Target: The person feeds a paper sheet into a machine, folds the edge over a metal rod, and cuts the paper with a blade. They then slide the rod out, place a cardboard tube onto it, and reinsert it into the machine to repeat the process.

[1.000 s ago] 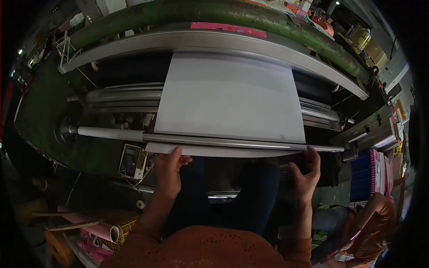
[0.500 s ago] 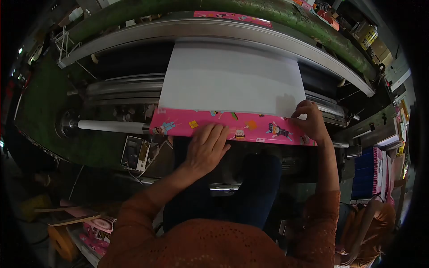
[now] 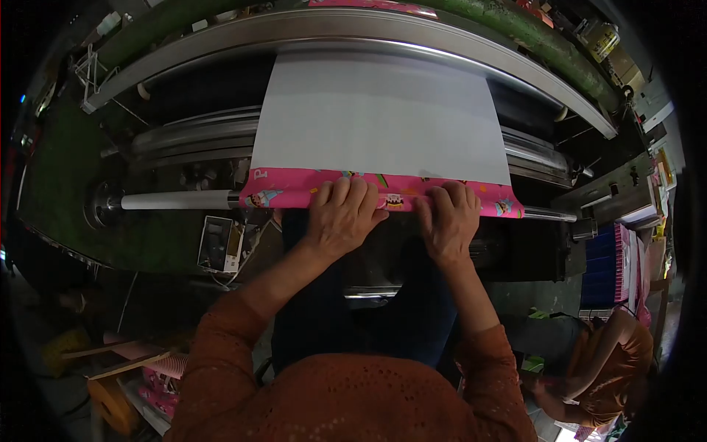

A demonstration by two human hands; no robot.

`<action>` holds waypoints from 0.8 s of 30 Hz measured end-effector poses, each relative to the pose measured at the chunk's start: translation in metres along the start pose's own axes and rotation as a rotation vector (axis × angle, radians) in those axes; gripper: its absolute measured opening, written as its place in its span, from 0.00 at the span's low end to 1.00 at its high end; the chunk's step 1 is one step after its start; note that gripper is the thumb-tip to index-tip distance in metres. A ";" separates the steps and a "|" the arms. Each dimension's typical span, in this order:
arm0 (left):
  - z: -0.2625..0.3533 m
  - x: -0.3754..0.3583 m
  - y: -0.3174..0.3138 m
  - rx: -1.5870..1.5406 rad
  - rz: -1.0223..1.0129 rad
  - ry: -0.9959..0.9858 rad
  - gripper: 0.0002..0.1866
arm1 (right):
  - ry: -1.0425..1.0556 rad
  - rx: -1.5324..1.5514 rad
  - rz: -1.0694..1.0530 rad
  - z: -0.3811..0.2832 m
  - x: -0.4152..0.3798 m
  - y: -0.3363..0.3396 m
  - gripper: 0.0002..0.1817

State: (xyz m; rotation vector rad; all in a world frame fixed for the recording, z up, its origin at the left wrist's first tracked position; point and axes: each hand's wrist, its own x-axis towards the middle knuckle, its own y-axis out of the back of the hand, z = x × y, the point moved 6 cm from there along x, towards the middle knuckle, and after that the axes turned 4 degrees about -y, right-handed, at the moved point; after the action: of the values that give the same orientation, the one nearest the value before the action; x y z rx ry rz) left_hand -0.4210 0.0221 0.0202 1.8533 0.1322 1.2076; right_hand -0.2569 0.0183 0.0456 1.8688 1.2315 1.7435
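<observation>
A wide sheet of printed paper comes down from beneath a metal bar, its plain white back facing up. At its near end the pink patterned side shows, wrapped over a shaft that runs left to right. My left hand lies on the middle of this pink paper, fingers curled over the roll. Just to the right, my right hand grips the same roll with bent fingers. The undersides of both hands' fingers are hidden.
A metal bar and a green roller cross behind the sheet. The bare white part of the shaft extends left to a flange. A small open box sits below it. Another person in an orange top is at lower right.
My right hand has left the paper's right edge, moved left, and closed over the roll. The pink paper now curves round the shaft, its visible band narrower. My left hand stays on it.
</observation>
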 end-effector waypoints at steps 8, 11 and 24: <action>-0.006 0.008 -0.004 0.116 0.226 0.172 0.20 | 0.033 -0.073 -0.006 0.011 0.010 -0.011 0.11; -0.010 0.011 -0.003 0.066 0.170 0.198 0.19 | -0.001 -0.053 -0.048 0.011 0.015 -0.011 0.10; -0.028 0.058 0.005 -0.179 -0.131 0.264 0.11 | -0.147 -0.006 -0.124 0.017 0.057 -0.013 0.08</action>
State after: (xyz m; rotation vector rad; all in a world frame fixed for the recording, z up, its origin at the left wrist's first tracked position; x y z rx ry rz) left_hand -0.4140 0.0664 0.0668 1.5024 0.2783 1.3226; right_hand -0.2518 0.0736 0.0699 1.8388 1.2549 1.5157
